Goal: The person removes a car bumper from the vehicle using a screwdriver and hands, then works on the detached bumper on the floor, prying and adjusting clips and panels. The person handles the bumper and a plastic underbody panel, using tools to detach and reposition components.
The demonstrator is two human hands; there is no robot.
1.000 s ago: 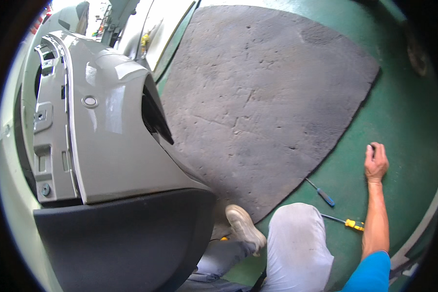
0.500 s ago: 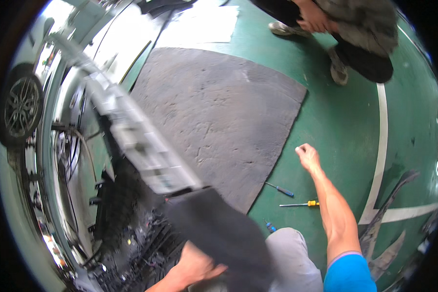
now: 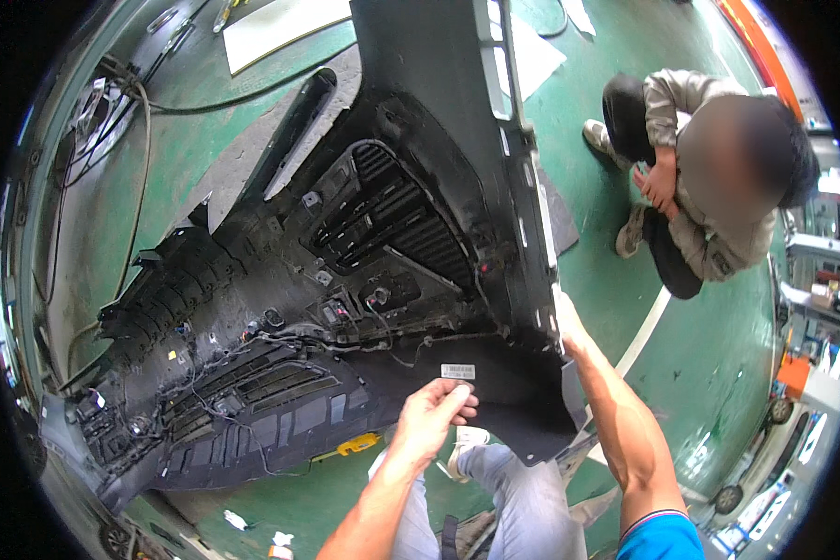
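The car bumper cover (image 3: 275, 280) is reached at its near end by both hands, its bulk spread ahead and leftward, with the right hand (image 3: 570, 323) set at its slotted edge, those fingers hidden and their grip untellable, the left hand's (image 3: 435, 411) fingers curled over its inner panel, any pinch unclear, and its far top cut off.

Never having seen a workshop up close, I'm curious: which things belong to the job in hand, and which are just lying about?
In the job, it seems:
car bumper, right hand at its edge
white label on it, by the left fingers
wiring along its inside

Apparently just lying about:
white panel, upper left
grey mat, partly hidden
white scrap on the floor
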